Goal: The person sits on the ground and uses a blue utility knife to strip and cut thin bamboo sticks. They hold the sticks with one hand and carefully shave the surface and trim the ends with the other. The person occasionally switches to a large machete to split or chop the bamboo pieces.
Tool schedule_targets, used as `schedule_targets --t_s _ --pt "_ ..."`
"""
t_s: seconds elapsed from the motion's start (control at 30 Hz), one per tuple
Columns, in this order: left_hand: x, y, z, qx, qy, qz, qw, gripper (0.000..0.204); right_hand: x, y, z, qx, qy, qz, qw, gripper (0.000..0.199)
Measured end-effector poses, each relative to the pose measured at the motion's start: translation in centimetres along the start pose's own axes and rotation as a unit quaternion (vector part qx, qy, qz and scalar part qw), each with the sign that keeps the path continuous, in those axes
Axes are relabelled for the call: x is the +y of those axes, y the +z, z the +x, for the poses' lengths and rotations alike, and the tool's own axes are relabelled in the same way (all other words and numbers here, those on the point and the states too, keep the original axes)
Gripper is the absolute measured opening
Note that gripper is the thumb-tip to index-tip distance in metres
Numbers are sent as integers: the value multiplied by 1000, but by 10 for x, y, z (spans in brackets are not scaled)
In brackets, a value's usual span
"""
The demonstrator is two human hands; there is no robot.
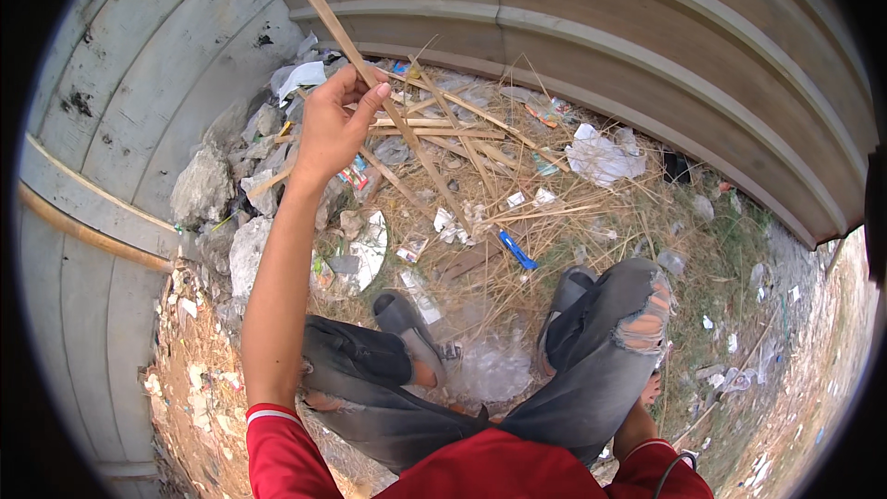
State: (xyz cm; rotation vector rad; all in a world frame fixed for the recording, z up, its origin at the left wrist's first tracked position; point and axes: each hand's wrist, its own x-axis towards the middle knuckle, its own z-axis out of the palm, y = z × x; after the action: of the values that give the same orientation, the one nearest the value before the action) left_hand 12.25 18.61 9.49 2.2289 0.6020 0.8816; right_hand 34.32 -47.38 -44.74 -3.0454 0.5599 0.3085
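Note:
Between the thumb and fingers of my left hand (342,115) is a long, thin wooden strip (325,14). The strip slants from the upper left, near the wall, down toward the litter. Under and beyond it lies a loose pile of similar wooden strips (439,127), several of them crossing. A blue box cutter (516,249) lies on the dry grass in front of my feet. My right hand (651,390) is low beside my right knee, mostly hidden behind the leg, and what its fingers do does not show.
A ribbed metal sheet wall (637,28) closes off the far side, and a grey panel wall (176,46) stands at left. Broken concrete chunks (203,187) are heaped by the left corner. White plastic scraps (605,155), straw and other litter cover the ground around my sandals (399,314).

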Motion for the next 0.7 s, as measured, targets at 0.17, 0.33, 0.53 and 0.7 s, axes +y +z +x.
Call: schedule_targets --t_s 0.17,0.33,0.53,0.7 --pt "-28 -9 -24 30 -5 9 1000 20 12 -7 -1 -9 -9 9 1000 62" --pt "-49 -8 -43 85 -16 29 996 17 50 -32 13 -32 -42 24 998 61" --pt "-58 -22 -60 110 -40 32 993 16 23 -154 12 -98 -128 96 982 54" --pt "-48 -18 -46 106 -18 26 994 21 -30 -342 -48 -97 -80 404 906 55"
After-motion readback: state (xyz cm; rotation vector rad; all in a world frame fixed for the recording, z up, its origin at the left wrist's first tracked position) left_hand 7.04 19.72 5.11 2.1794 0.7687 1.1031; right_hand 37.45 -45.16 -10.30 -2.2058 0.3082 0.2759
